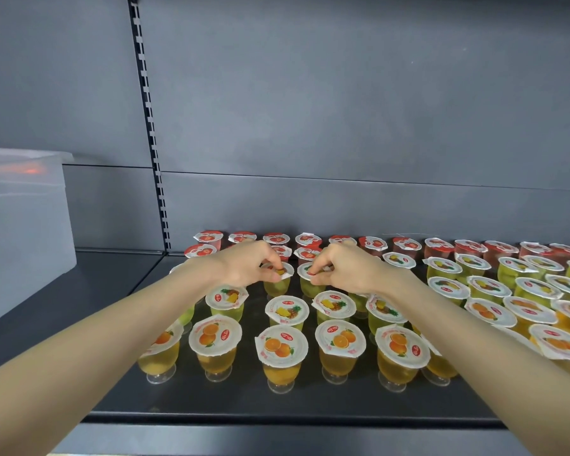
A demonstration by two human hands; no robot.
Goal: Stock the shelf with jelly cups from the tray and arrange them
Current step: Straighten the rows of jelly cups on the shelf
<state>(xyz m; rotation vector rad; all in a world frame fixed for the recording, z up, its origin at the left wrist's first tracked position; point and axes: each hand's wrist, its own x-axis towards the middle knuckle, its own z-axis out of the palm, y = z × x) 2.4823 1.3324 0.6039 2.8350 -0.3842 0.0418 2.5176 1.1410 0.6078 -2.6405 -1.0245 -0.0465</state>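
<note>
Rows of jelly cups stand on the dark shelf (211,399): red strawberry cups (276,238) at the back, yellow-green pineapple cups (287,311) in the middle, orange cups (281,348) at the front. My left hand (244,266) pinches the lid rim of a pineapple cup (278,284) in the middle rows. Beside it, my right hand (343,269) pinches the lid rim of the neighbouring pineapple cup (310,286). Both cups stand upright on the shelf. Their lids are partly covered by my fingers.
A translucent white plastic bin (23,238) sits on the adjoining shelf at the left. A slotted upright (148,126) splits the grey back panel. Bare shelf lies left of the cups and along the front edge (277,419). More cups crowd the right side (527,311).
</note>
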